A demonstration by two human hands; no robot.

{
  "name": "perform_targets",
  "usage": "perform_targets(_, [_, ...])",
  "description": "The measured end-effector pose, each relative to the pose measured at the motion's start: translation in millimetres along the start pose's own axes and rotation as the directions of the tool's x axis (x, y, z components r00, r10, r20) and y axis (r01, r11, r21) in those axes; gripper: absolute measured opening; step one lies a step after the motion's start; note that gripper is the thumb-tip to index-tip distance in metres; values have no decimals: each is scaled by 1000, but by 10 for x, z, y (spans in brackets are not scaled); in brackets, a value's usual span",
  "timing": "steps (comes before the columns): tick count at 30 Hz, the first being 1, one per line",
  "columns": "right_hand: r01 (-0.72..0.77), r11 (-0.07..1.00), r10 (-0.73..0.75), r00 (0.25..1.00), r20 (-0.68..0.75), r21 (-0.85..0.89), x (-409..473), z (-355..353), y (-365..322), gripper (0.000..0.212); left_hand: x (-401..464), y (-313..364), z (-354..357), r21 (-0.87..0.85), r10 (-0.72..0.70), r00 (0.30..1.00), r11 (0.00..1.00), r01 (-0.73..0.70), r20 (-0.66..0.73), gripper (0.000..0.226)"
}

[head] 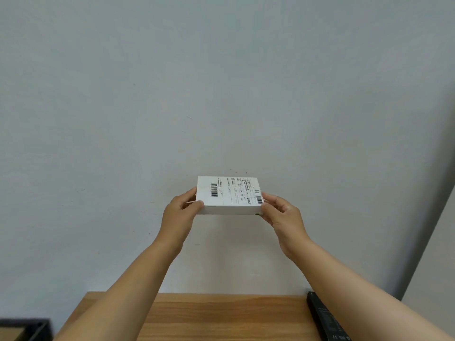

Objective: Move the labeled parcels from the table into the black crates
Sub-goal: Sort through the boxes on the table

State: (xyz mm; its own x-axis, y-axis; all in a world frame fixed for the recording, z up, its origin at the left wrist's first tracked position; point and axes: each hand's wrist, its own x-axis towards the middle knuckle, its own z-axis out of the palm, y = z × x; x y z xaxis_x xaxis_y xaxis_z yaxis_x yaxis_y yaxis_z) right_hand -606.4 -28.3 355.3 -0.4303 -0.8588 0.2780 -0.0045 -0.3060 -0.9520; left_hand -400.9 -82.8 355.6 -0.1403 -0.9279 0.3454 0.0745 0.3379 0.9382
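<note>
White labeled parcel (230,196) held level above table (221,313), long axis left-right, label up | left hand (181,209) grips left end | right hand (279,212) grips right end

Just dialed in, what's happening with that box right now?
A person holds a white labeled parcel up in front of the wall, left hand gripping one end and right hand the other. It is well above the wooden table. A black crate shows at lower left; the parcel is not in it yet.
</note>
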Motion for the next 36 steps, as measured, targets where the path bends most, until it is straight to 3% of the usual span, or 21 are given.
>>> perform_targets(6, [1, 1000, -1, 1000, -11, -8, 60, -2, 38, 38, 38, -61, -12, 41, 42, 998, 998, -41, -43, 53])
perform_targets(8, [-39, 997, 43, 998, -49, 74, 114, 5, 44, 34, 35, -73, -3, 45, 41, 997, 998, -38, -64, 60])
perform_targets(11, [-67, 975, 67, 998, 9, 213, 153, 42, -15, 30, 22, -91, 44, 34, 27, 998, 999, -25, -65, 73])
perform_targets(14, [-61, 973, 50, 997, 53, 223, 160, 89, -118, 28, 23, -105, 97, 48, 35, 998, 998, -33, -50, 80])
perform_targets(18, [-42, 978, 34, 999, 42, 204, 215, 95, -241, 27, 76, -110, 109, 175, 24, 997, 984, -10, -79, 87])
perform_targets(21, [-15, 989, 8, 999, 45, 149, 248, 73, -318, 26, 113, -103, 86, 394, 113, 990, 917, -71, -83, 92])
perform_targets(23, [3, 993, -10, 998, 60, 114, 264, 81, -359, 25, 101, -77, 107, 529, 160, 987, 837, -138, 3, 88])
perform_targets(25, [24, 996, -29, 998, 57, 92, 288, 114, -404, 26, 90, -58, 145, 552, 161, 985, 817, -166, 57, 74])
perform_targets(28, [60, 997, -61, 998, 26, 57, 352, 145, -460, 33, 51, -57, 207, 457, 118, 991, 879, -135, 65, 43])
perform_targets(36, [91, 996, -90, 992, 84, -7, 284, 47, -389, 35, -53, -88, 404, 289, 95, 995, 952, -101, 34, 30])
